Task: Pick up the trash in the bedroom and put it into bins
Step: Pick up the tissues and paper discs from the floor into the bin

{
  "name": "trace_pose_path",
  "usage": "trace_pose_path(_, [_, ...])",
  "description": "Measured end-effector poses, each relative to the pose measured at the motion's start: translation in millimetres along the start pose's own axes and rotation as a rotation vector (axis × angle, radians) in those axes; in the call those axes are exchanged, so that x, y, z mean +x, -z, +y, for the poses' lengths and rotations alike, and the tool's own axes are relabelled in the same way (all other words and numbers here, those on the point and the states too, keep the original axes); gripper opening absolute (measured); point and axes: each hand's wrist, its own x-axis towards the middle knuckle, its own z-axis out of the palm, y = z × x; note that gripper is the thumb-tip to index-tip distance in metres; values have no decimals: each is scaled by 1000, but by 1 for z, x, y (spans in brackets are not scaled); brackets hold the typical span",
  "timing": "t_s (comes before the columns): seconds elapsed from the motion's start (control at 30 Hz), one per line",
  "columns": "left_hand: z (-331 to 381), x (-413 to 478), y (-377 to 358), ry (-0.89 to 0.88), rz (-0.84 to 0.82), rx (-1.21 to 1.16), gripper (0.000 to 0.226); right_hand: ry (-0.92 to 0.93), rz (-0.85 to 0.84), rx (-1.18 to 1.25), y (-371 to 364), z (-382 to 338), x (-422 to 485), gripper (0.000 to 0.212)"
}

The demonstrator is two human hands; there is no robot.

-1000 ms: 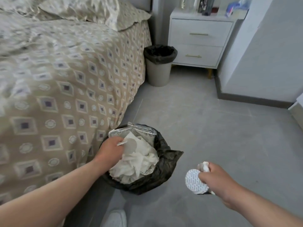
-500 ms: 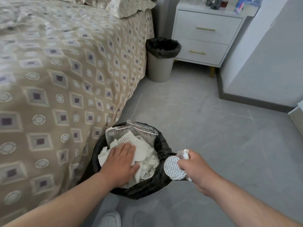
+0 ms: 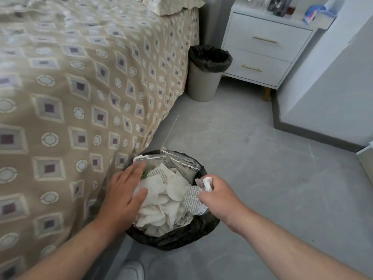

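Evidently to make room, the left hand (image 3: 123, 196) presses flat, fingers released, on tissues (image 3: 161, 203) heaped in the black-lined bin (image 3: 173, 238), while the right hand (image 3: 219, 199), clenched on a foil seal (image 3: 192, 201) and paper scrap (image 3: 207, 183), hovers over the bin's rim.

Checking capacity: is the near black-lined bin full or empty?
Full. The near black-lined bin holds white crumpled paper piled to its rim, a silver foil pouch sticking out.

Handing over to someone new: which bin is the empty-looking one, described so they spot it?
Follow the bed edge to the white nightstand. The beige bin stands between them. Its black liner looks empty, unlike the near bin, heaped with white trash.
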Motion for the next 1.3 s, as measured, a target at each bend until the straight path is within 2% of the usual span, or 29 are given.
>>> trace_pose_path(0.07, [-8,-6,1,87,77,-73,61,18,-21,-32,-15,-8,16,24])
trace_pose_path(0.13, [-14,-12,-1,121,79,-73,57,11,-84,-54,-27,-13,26,31])
trace_pose_path(0.2, [-19,-18,-6,109,27,-46,56,26,-152,-123,-34,-13,31,52])
trace_pose_path(0.27, [-25,-21,-8,109,-35,-16,59,69,-141,-191,-32,-12,30,71])
trace_pose_path(0.4, [-30,-22,-11,102,-89,-2,68,139,-55,-50,-18,-2,21,52])
trace_pose_path(0.5, [-26,-22,-12,82,-92,1,74,223,83,-381,-17,12,11,44])
trace_pose_path(0.57, [-24,-23,-13,80,-97,10,76,258,13,-542,-25,19,8,47])
trace_pose_path(0.73, [-27,-27,-17,64,-147,89,80,248,-225,-759,-49,19,12,56])
trace_pose_path(0.9, [-29,-28,-22,45,-193,238,85,152,-324,-877,-67,23,24,42])
trace_pose_path(1.03, [-30,-27,-22,20,-209,295,84,151,-321,-929,-70,24,28,38])
trace_pose_path(1.1, [-27,-26,-18,14,-211,277,85,180,-290,-957,-64,18,25,44])
trace_pose_path(1.17, [-19,-23,-9,-9,-212,256,84,267,-241,-976,-51,11,16,47])
trace_pose_path(1.3, [21,-11,18,-181,-208,233,72,433,-143,-983,-11,1,-21,38])
